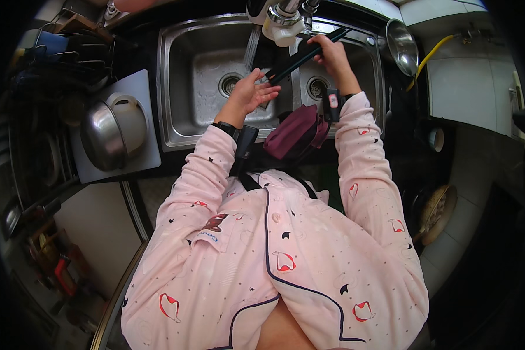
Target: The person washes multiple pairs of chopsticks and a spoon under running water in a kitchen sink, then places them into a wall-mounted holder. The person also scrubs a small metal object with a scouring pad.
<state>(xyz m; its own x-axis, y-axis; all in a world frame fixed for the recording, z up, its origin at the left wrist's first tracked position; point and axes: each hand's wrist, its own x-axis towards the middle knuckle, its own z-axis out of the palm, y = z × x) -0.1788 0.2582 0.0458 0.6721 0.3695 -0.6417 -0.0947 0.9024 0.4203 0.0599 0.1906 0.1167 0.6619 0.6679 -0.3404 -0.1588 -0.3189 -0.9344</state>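
My right hand (330,57) grips several long dark chopsticks (299,59), which slant over the divider of a steel double sink (208,41). At their lower left ends is my left hand (253,92), palm turned up and fingers apart; whether it touches the tips cannot be told. Water runs from the faucet (284,26) into the left basin, left of the chopsticks. Below the hands, a maroon cloth pouch (293,131) lies at the sink's front edge.
A steel bowl and a pale pot (113,131) rest on a white cutting board (146,94) at left. Beyond is a dish rack (76,57). On the right are a steel bowl (402,48), a yellow hose (433,54) and a small cup (436,140).
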